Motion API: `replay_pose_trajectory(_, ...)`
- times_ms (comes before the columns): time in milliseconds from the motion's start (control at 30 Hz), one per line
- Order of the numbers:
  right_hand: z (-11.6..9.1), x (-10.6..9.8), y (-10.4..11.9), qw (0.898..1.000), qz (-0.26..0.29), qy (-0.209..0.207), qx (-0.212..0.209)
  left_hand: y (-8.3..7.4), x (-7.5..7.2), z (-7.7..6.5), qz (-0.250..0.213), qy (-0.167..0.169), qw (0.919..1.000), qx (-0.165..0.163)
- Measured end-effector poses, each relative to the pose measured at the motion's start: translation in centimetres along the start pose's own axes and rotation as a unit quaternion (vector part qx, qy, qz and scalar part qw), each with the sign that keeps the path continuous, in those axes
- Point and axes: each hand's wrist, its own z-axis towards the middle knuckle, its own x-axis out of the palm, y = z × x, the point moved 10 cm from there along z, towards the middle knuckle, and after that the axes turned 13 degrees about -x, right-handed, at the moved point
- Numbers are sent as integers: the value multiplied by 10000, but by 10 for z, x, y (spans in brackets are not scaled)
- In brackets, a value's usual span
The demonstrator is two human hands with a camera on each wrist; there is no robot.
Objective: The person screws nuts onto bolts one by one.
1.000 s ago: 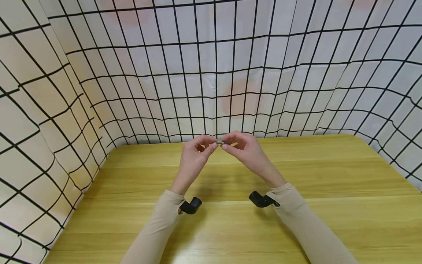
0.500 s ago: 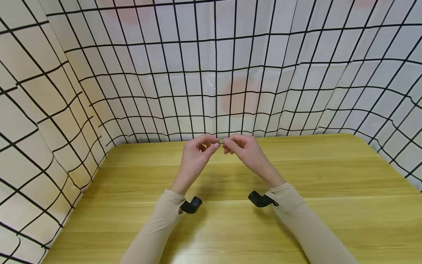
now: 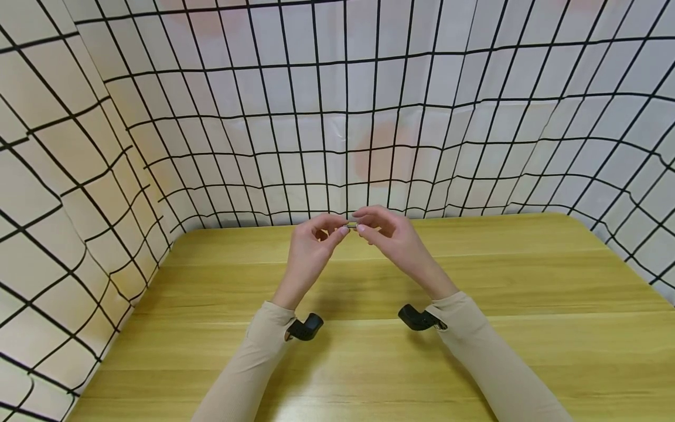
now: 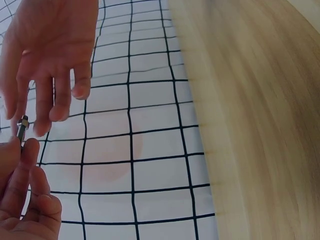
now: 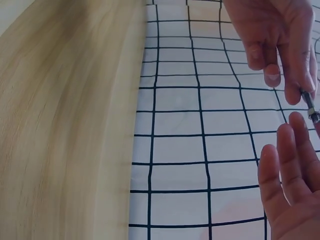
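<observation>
A small metal bolt [image 5: 306, 97] with a nut [image 5: 313, 115] on it is held up above the far part of the table. My left hand [image 3: 312, 249] pinches one end of the bolt between thumb and index finger. At the bolt's other end is my right hand [image 3: 399, 241], its thumb tip close to the nut and its fingers extended and parted from it. Whether the thumb touches the nut cannot be told. In the left wrist view the nut [image 4: 23, 121] sits near the bolt's free tip, just below the right hand's fingers [image 4: 60, 95].
A wooden table [image 3: 348, 363] lies beneath both hands. Behind it and along the sides hangs a white cloth [image 3: 295, 135] with black grid lines. Black wrist-worn devices [image 3: 306, 327] stick out inward from both sleeves.
The right hand's fingers closed at the bolt's end half a second ago and are now spread apart again. The left hand has kept its pinch in nearly the same place.
</observation>
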Motion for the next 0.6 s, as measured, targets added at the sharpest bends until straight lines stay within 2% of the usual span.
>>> replay_pose_trajectory(200,2,2,29,9997,-72,-53,-249,2,-1,0,-26,-15,10000,-58)
replay_pose_trajectory(433,2,2,22,9989,58,-98,-444,-3,0,-1,-51,6,10000,-52)
replay_pose_trajectory(500,2,2,29,9994,62,-112,-337,0,0,0,-51,16,10000,-18)
replay_pose_trajectory(600,1,1,27,9998,43,-139,-134,0,0,0,-54,18,10000,-18)
